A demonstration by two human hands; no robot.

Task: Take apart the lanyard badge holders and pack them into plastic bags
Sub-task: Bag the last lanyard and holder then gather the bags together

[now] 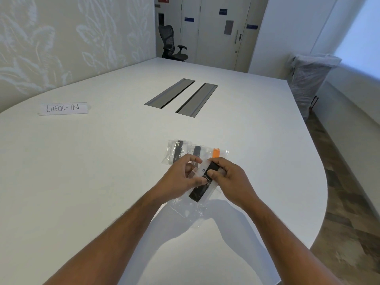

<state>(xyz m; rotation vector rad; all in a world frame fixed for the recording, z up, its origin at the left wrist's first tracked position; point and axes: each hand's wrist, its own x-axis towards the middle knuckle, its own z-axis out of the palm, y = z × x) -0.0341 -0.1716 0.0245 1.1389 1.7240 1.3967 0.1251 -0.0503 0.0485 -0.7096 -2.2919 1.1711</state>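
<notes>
Setting: a large white oval table (102, 161), seen from the head camera, with a paper sign reading "CHECK-IN" (63, 108) lying well to the left.
Left hand (181, 177): fingers curled narrow, pinching the left edge of a clear plastic badge holder with a folded black lanyard strap (202, 182).
Right hand (228, 177): closed over the upper end of the same strap, thumb pressed on its black face.
Held item: raised just above the table, tilted, directly over an empty crumpled clear plastic bag (185, 208).
Packed items: three clear bags lay side by side just beyond the hands, two with dark straps (177, 153), one with an orange strap (216, 153).
Step in hand: judged to be either separating the strap from the holder or gathering it for bagging; which could not be told.
Next move: likely called for freeing one hand to open the bag mouth.
</notes>
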